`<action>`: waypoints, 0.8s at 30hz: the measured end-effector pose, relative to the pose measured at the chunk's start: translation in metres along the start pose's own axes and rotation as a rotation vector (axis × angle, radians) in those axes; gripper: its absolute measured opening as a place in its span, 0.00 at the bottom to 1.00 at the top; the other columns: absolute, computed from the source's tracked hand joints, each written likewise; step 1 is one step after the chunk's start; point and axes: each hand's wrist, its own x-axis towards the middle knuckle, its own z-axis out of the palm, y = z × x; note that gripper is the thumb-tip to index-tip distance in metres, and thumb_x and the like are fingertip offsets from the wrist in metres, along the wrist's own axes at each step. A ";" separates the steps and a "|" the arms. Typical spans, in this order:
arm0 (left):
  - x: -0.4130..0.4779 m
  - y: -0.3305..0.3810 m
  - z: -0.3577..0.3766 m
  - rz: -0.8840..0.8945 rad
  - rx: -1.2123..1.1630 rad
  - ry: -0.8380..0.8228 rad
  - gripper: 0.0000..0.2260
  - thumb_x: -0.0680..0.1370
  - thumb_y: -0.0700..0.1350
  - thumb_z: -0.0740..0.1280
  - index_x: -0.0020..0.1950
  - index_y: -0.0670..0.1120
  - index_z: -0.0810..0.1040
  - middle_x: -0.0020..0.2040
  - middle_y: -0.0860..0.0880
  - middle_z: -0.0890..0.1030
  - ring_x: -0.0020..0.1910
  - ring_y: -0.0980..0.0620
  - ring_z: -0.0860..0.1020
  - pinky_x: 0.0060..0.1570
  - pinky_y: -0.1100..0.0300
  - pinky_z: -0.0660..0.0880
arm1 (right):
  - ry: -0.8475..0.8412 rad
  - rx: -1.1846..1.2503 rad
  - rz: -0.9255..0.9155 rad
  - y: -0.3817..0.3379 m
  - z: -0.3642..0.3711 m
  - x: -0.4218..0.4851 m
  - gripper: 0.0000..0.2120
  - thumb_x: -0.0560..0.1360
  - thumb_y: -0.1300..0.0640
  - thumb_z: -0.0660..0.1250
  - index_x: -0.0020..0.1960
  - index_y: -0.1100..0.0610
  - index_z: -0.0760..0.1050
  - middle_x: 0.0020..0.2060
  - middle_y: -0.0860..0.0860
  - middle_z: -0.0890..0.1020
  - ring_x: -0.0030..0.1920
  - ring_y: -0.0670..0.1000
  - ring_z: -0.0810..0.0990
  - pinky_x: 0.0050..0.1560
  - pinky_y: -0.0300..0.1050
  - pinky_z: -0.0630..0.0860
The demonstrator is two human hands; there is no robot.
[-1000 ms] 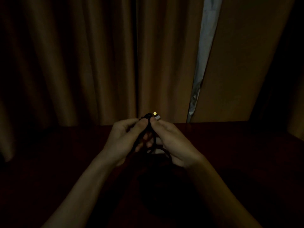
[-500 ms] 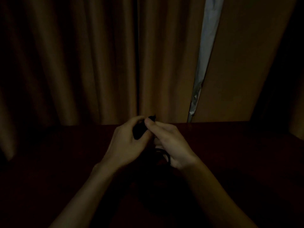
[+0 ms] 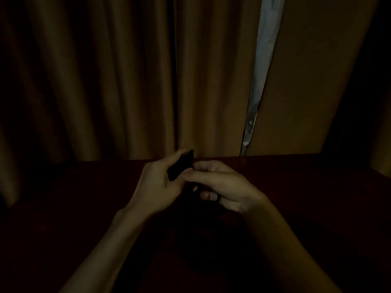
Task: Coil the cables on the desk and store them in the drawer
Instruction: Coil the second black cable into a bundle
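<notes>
- At the far left, behind the tabletop (image 3: 317, 197), I see only heavy brown curtains (image 3: 95, 81). They keep the scene so dim that fine detail of the wire is lost to me.
- Left of centre, the left hand (image 3: 156, 187) is raised a little above the tabletop. Its thumb lies over a dark bundle and its fingers are under it, so it holds what I take to be the coiled part of the black cable (image 3: 179, 168). I judge this hand serves as the anchor that stops the loops from springing apart.
- Between the two hands the cable bundle stands tilted, with its top end poking up past the left thumb. I cannot count the loops.
- Just right of the bundle, the right hand (image 3: 228, 191) has its thumb and forefinger closed at the bundle's edge, pinching the cable there. A dark strand shows by its curled lower fingers, likely slack being fed in. It looks to me like the working hand, winding or tucking the loose end.
- Further right, a pale slit (image 3: 261, 70) between the curtains is the only bright spot.
- I see no drawer, so I judge that coiling is under way and storing is not yet begun.
</notes>
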 end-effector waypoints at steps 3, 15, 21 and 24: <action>0.002 -0.003 -0.002 -0.111 -0.126 -0.071 0.20 0.82 0.55 0.63 0.75 0.59 0.72 0.66 0.63 0.78 0.65 0.68 0.75 0.66 0.67 0.70 | 0.090 -0.029 -0.041 0.002 -0.004 0.002 0.28 0.69 0.41 0.77 0.65 0.52 0.80 0.48 0.51 0.82 0.35 0.43 0.76 0.27 0.36 0.66; -0.001 0.014 0.015 -0.026 -0.119 0.261 0.16 0.76 0.44 0.75 0.63 0.54 0.83 0.55 0.58 0.84 0.54 0.65 0.81 0.53 0.68 0.77 | 0.161 0.331 -0.180 0.001 0.012 0.002 0.14 0.82 0.53 0.66 0.60 0.61 0.81 0.46 0.53 0.86 0.40 0.44 0.83 0.39 0.38 0.79; 0.002 0.012 -0.001 -0.245 -0.444 -0.082 0.19 0.75 0.52 0.75 0.63 0.50 0.75 0.48 0.48 0.85 0.46 0.46 0.85 0.50 0.45 0.83 | 0.091 0.087 -0.243 -0.002 0.012 -0.004 0.15 0.84 0.53 0.62 0.60 0.63 0.81 0.51 0.62 0.85 0.36 0.47 0.81 0.33 0.37 0.76; 0.000 0.012 -0.003 -0.271 -0.556 -0.242 0.18 0.78 0.51 0.68 0.66 0.49 0.75 0.44 0.44 0.84 0.35 0.42 0.81 0.38 0.49 0.79 | 0.005 0.048 -0.250 -0.005 0.009 -0.007 0.16 0.85 0.52 0.61 0.59 0.64 0.79 0.49 0.71 0.82 0.39 0.62 0.80 0.38 0.50 0.77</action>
